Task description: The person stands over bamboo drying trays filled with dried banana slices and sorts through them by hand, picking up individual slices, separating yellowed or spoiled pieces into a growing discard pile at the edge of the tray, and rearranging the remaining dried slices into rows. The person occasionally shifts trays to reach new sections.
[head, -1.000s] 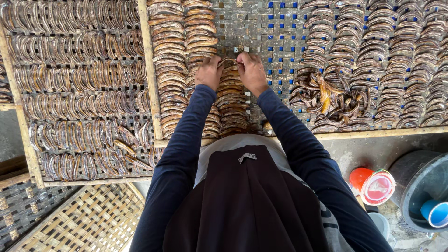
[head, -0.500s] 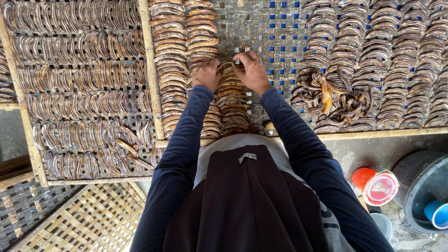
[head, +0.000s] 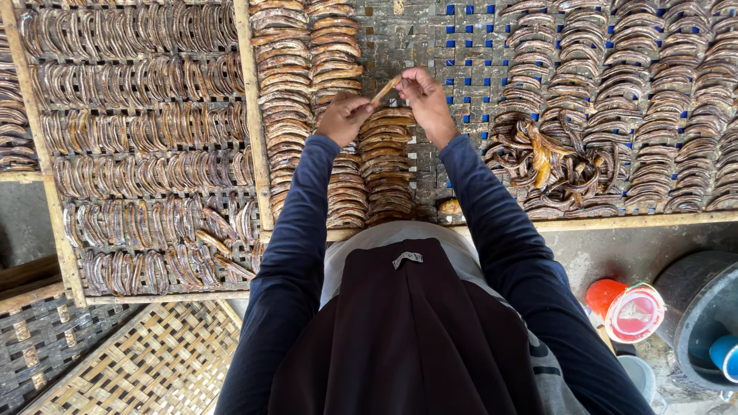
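Fingers: the left hand (head: 344, 117) and the right hand (head: 425, 98) each pinch one end of a single dried banana strip (head: 384, 89), a thin brown-orange sliver stretched slantwise between them; both sets of fingertips are closed on it.
Strip position: raised just above a woven drying tray (head: 461, 69), over the top of an unfinished column of strips (head: 387, 165).
Arms: dark blue sleeves (head: 296, 230) reach up from the bottom of the view (the wearer's own arms, seen from above), over a dark garment with a grey collar.
Tray under the hands: a lattice of grey-brown woven slats with blue showing through its gaps, framed in pale wood; finished columns of curved strips (head: 288, 92) lie left of the hands, more columns (head: 653, 100) lie to the right.
Loose heap: a tangled pile of unsorted strips (head: 553, 165) rests on the tray, near the right forearm.
Neighbouring tray: a second framed tray (head: 46, 192) at far left is filled with rows of darker strips (head: 142, 115).
Floor, lower left: bare woven bamboo mats (head: 146, 369).
Floor, lower right: a red and white plastic tub (head: 626, 307) beside a dark bucket (head: 692, 307) with a blue cup (head: 724, 353) inside.
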The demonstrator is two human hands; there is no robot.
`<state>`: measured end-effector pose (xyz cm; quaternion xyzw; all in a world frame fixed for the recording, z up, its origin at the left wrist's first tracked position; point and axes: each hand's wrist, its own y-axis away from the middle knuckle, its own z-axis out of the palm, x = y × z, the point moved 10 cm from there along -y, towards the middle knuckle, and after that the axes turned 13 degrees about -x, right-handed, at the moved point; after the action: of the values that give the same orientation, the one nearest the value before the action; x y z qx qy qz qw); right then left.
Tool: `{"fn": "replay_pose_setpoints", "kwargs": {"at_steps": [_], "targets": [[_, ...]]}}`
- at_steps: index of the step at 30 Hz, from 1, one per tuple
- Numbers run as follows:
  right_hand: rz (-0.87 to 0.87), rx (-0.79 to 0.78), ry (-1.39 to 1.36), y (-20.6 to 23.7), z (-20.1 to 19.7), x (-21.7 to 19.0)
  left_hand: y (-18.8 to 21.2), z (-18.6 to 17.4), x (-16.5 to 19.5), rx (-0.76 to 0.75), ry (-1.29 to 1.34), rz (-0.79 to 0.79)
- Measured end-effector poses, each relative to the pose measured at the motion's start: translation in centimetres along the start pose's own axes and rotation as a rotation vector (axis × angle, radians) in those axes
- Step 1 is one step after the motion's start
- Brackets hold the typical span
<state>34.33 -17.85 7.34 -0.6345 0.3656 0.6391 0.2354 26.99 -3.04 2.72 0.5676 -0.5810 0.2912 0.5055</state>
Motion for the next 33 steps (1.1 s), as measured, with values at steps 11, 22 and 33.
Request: {"fn": "replay_pose_setpoints", "kwargs": {"at_steps": [11,22,33], "targets": [[-0.032,-0.198,-0.185,0.0,1.9,-2.0,-0.5,2.2,-0.5,-0.038,1.072,-0.005],[0.004,-0.164,0.075,0.2,1.4,-0.8,-0.8,1.8,-1.2,0.192,1.339,0.07],[0.067,0.055,0.203,0.9,-0.8,1.1,0.8,-0.3,-3.5,0.466,0.858,-0.067]]}}
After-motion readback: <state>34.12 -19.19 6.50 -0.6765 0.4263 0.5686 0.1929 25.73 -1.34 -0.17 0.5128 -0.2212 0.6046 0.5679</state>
